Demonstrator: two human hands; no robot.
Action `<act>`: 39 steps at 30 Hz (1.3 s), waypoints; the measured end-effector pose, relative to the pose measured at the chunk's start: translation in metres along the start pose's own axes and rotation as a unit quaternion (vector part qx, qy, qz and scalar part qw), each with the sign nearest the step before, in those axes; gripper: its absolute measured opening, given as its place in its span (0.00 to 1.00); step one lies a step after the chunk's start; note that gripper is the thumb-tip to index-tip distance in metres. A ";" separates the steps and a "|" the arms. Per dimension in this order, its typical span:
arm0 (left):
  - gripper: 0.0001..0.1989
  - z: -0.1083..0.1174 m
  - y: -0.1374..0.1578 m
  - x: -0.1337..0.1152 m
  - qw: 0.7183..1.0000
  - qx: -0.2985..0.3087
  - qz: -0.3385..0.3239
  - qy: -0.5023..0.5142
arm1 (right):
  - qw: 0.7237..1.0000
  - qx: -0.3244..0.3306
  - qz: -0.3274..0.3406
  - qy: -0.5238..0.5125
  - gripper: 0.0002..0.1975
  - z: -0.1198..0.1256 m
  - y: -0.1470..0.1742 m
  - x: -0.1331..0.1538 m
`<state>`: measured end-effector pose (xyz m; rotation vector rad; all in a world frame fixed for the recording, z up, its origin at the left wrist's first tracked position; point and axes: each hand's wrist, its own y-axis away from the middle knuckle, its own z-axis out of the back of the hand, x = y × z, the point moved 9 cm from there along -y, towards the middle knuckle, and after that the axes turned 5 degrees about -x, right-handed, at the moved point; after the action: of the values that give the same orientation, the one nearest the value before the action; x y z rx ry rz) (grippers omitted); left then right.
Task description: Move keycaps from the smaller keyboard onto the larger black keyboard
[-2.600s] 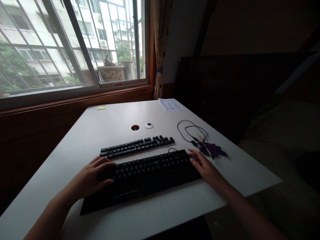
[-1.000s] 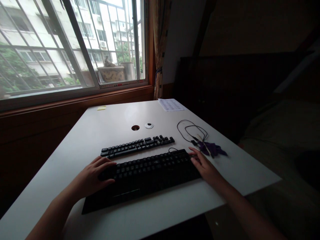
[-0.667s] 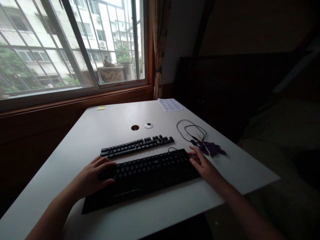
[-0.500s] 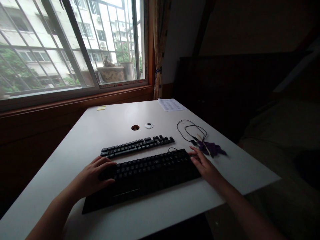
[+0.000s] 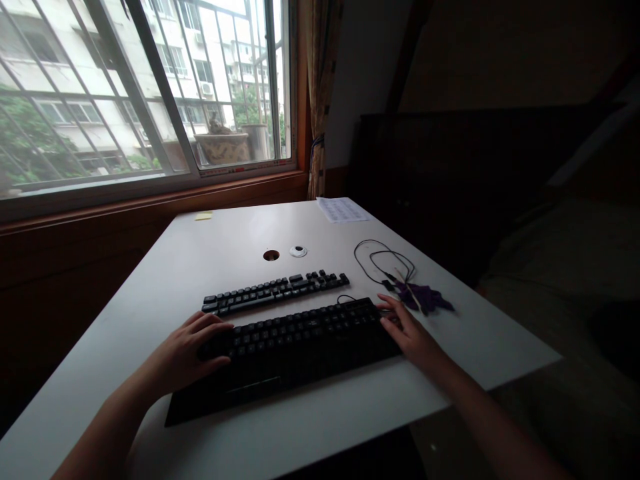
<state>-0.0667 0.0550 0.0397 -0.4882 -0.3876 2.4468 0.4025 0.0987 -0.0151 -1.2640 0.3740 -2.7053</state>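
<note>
A black keyboard (image 5: 310, 357) with a broad wrist rest lies at a slant near the desk's front edge. Over its left end, my left hand (image 5: 193, 347) grips it with bent fingers by the keys and the thumb lower down. At the opposite end, my right hand (image 5: 403, 327) holds the side edge, its thumb near the top surface and its other fingers reaching along the far corner. Just behind lies a row of loose dark keycaps (image 5: 275, 291), set out like a keyboard layout. The undersides of both hands are hidden.
On the white desk (image 5: 225, 237), a black cable (image 5: 370, 241) curls at the right beside a purple cloth (image 5: 433, 298) with a thin stick across it. Farther back are a cable hole (image 5: 271, 255), a round white cover (image 5: 299, 251), printed paper (image 5: 343, 210) and yellow sticky notes (image 5: 203, 216).
</note>
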 end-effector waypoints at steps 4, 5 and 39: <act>0.23 -0.002 0.001 0.001 1.000 0.001 0.002 -0.001 | 1.000 0.001 -0.001 -0.002 0.24 0.000 0.000 0.000; 0.23 -0.002 0.001 0.002 1.000 0.002 0.002 -0.001 | 1.000 0.002 -0.001 -0.002 0.24 0.000 -0.001 0.000; 0.29 0.020 -0.031 0.134 0.990 -0.039 0.126 0.048 | 1.000 -0.024 0.001 0.001 0.25 0.003 -0.006 -0.001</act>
<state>-0.1602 0.1581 0.0355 -0.7257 -0.4027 2.6444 0.4049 0.1037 -0.0123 -1.2721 0.4426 -2.7117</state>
